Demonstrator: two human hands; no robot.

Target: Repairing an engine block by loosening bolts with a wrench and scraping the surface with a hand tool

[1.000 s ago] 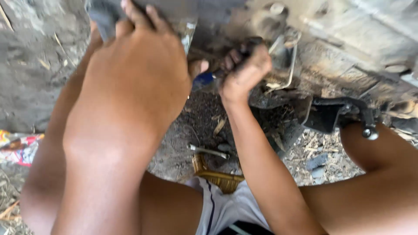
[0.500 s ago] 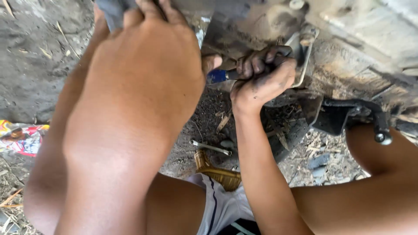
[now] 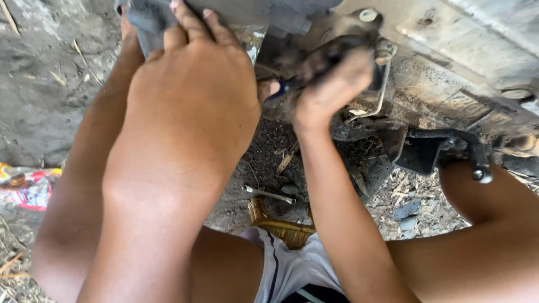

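Observation:
My left hand (image 3: 191,95) is raised close to the camera and presses against a dark grey panel (image 3: 151,17) on the underside of a dirty vehicle (image 3: 449,62). My greasy right hand (image 3: 328,84) grips a tool with a blue handle (image 3: 281,88), held up against the grimy metal parts next to a bolt (image 3: 383,53). The tool's working end is hidden behind my fingers and blurred. My bare knees and white shorts (image 3: 292,269) fill the bottom of the view.
A small metal wrench (image 3: 268,194) lies on the dirt below. The edge of a woven wicker seat (image 3: 281,227) shows under me. A black foot peg bracket (image 3: 443,151) hangs at the right. A red printed wrapper (image 3: 25,188) lies at the left.
My right hand has shifted a little to the right and up along the vehicle's underside with the tool. The left hand stays pressed on the panel.

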